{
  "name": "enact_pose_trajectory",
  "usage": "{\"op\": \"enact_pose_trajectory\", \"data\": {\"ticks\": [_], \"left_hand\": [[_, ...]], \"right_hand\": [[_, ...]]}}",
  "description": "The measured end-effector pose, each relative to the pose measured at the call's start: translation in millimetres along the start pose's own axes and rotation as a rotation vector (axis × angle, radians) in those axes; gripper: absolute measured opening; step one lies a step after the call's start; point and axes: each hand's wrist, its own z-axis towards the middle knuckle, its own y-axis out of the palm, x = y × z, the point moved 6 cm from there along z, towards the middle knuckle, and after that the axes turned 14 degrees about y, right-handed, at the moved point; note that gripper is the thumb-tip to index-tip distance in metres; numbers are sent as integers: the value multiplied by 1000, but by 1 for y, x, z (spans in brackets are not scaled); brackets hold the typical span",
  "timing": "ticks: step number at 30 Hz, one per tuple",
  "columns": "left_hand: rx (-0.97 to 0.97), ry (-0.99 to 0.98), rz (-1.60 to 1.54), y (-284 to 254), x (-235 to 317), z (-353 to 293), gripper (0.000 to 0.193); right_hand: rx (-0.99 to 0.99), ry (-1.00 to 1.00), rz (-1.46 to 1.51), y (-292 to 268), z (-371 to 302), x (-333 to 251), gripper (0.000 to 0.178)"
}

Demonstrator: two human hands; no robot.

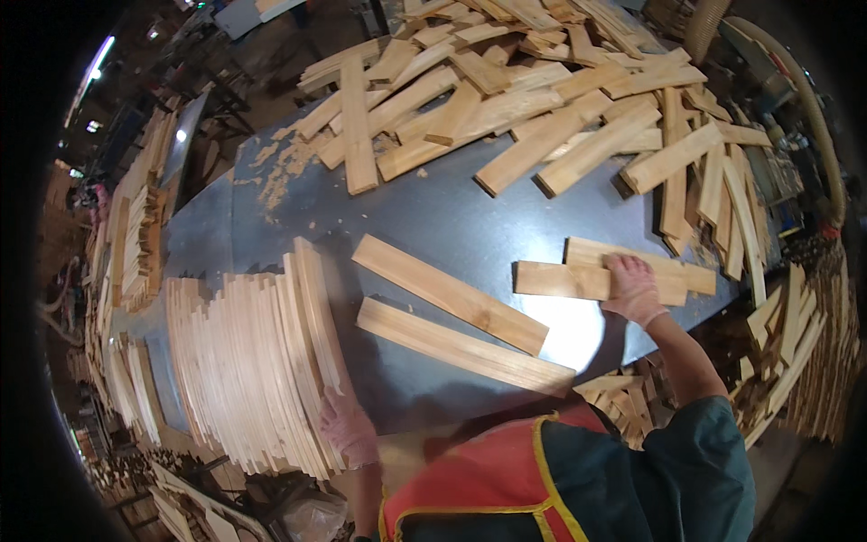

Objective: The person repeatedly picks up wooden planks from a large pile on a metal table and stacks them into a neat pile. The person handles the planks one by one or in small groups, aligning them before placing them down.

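Note:
My right hand (634, 289), in a pale pink glove, lies across two overlapping wooden boards at the right of the table. Its fingers bend over the near board (562, 280), and the far board (591, 250) passes beneath them. At the front end of a tight row of boards (239, 361) standing on edge, my left hand (348, 429), gloved alike, rests against the outermost board (316, 316). Its fingers are apart and grip nothing that I can see. Between my hands, an upper loose board (450, 294) and a lower loose board (461, 345) lie flat at a slant.
A large loose heap of boards (506, 99) covers the far side of the dark table (406, 203). Sawdust and chips (280, 172) lie at far left. More boards are stacked left (135, 244) and right (822, 361) of the table. A ribbed hose (817, 117) hangs at right.

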Motion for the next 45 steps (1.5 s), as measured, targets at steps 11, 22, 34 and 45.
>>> {"op": "enact_pose_trajectory", "data": {"ticks": [11, 22, 34, 45], "left_hand": [[216, 519, -238, 6, 99, 16, 76], [-298, 396, -601, 13, 127, -32, 89], [338, 211, -218, -74, 1, 4, 58], [226, 198, -126, -74, -9, 13, 57]], "right_hand": [[-122, -84, 427, -1, -5, -217, 95], [-372, -219, 854, 53, 20, -298, 100], [75, -521, 204, 47, -114, -376, 113], [-329, -11, 1236, 138, -19, -338, 62]]}}
